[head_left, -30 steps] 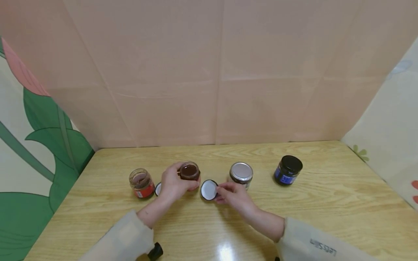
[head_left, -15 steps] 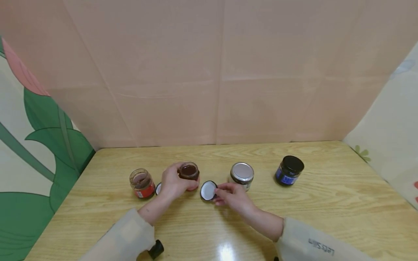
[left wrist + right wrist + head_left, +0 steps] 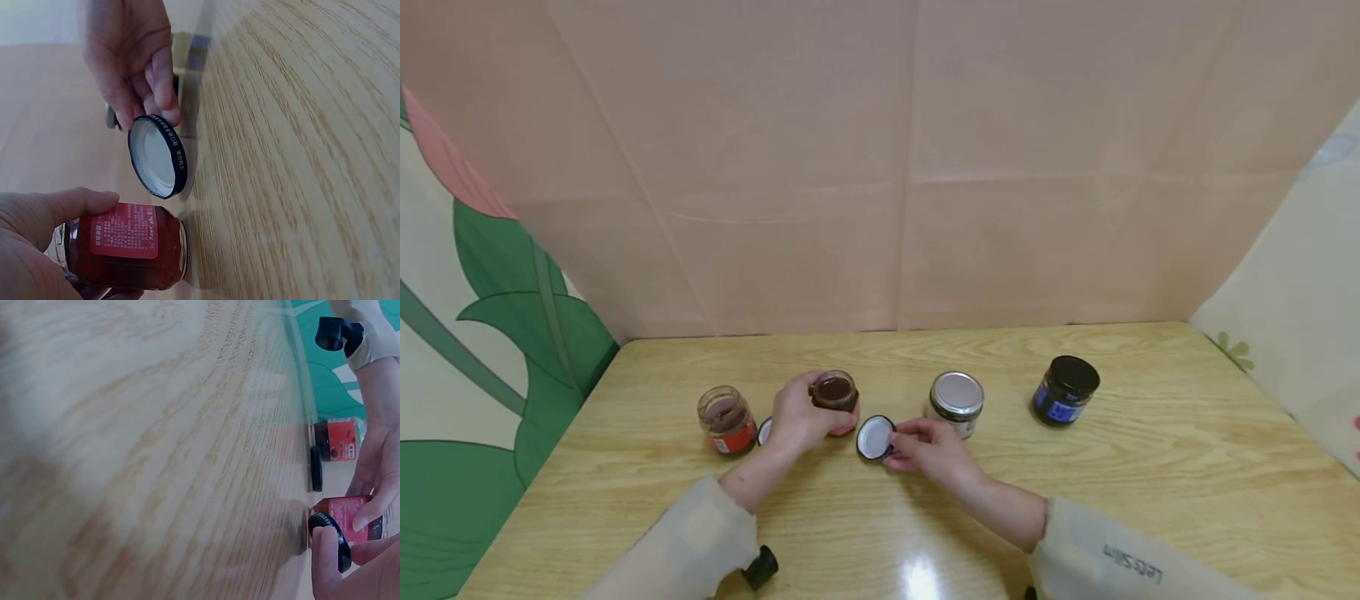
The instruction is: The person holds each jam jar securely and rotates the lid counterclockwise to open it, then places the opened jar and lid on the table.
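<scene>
My left hand [image 3: 797, 418] grips an uncovered glass jar [image 3: 836, 392] of dark red jam, which stands upright on the table. Its pink-red label [image 3: 125, 231] shows in the left wrist view. Just right of that jar, my right hand [image 3: 934, 452] pinches a black-rimmed jar lid [image 3: 876, 437] by its edge between thumb and fingers. The lid is tilted, its white inner side towards the head camera. In the right wrist view the lid [image 3: 332, 537] overlaps the held jar [image 3: 350, 515].
Left of the hands stands another open jar [image 3: 727, 421] with a red label. A second lid [image 3: 764, 432] lies beside it, partly hidden by my left hand. A silver-lidded jar [image 3: 957, 402] is behind my right hand; a black-lidded jar [image 3: 1066, 390] with a blue label stands farther right.
My right hand and the lid have shifted slightly left, and the lid is tilted a little more. The left hand still holds the jar in place.
</scene>
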Tool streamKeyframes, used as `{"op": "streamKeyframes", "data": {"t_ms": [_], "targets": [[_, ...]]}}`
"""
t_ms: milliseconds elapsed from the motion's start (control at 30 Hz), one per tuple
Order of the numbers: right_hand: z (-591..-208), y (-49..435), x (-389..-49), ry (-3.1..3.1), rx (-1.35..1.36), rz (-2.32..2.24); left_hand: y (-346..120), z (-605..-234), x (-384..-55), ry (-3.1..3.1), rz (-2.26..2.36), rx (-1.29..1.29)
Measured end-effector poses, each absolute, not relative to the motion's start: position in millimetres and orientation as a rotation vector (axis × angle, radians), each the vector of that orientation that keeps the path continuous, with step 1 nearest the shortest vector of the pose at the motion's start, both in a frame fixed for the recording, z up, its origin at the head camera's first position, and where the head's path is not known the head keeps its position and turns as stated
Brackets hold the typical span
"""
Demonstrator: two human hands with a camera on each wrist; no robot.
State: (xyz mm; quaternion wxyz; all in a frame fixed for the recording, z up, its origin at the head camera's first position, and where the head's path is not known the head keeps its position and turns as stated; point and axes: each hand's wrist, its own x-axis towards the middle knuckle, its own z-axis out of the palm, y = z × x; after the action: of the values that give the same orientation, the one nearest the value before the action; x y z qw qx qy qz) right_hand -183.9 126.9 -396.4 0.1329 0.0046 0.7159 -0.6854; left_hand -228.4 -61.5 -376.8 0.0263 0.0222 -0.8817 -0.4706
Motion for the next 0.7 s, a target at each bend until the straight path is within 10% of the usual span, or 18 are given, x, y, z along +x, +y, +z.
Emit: {"op": "streamKeyframes", "data": {"t_ms": [700], "targets": [[-398.5, 124.5, -181.4, 2.090, 0.035, -1.935, -65.1, -379.0, -224.3, -2.796, -1.385, -0.073]]}}
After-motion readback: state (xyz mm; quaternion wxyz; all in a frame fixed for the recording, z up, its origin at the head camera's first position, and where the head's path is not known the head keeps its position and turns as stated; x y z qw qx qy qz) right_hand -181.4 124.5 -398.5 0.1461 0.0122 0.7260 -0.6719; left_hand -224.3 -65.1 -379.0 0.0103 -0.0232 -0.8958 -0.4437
